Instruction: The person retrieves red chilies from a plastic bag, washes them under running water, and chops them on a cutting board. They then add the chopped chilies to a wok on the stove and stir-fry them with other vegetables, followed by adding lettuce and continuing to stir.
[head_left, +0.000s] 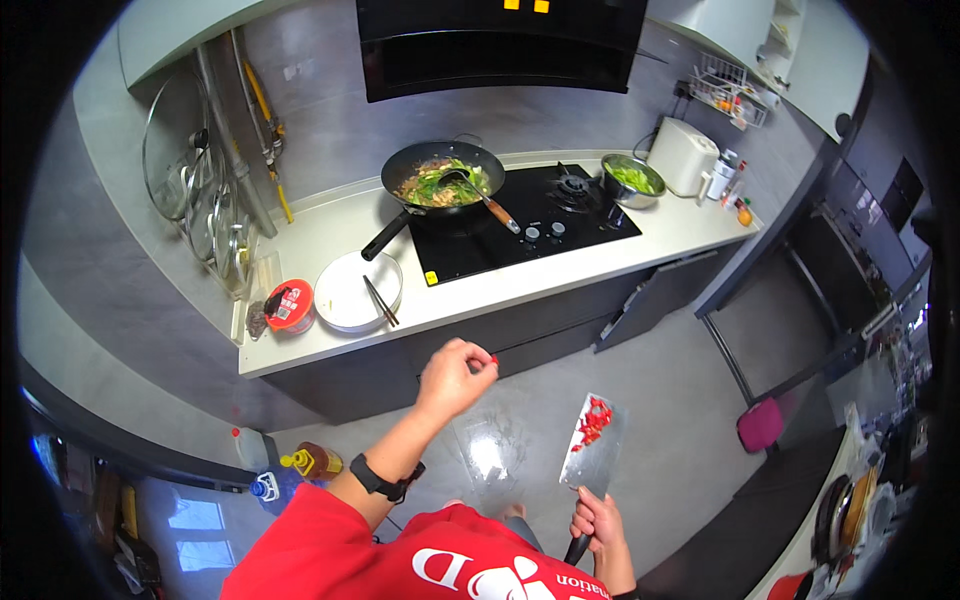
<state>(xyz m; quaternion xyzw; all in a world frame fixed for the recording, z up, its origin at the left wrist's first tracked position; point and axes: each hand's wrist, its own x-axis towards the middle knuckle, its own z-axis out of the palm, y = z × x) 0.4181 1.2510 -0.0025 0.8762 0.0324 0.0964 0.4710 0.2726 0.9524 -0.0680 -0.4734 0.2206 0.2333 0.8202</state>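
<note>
My right hand (596, 520) is closed on the black handle of a cleaver (604, 457), and chopped red chilli (592, 424) lies on its blade. My left hand (456, 379) is raised in front of the counter, its thumb and fingertips pinched on a small red piece (494, 361). Beyond, a wok (390, 176) on the black gas hob (480, 255) holds green vegetables and other cooked pieces, with a wooden-handled ladle (501, 215) resting in it. A white bowl (337, 289) stands left of the hob, chopsticks (381, 301) across its rim.
A steel bowl of cut greens (632, 180) stands right of the hob, beside a white appliance (682, 156) and bottles. A red-lidded tub (290, 304) is at the counter's left end. A cabinet door (660, 296) hangs open below. Jugs (322, 461) stand on the floor at left.
</note>
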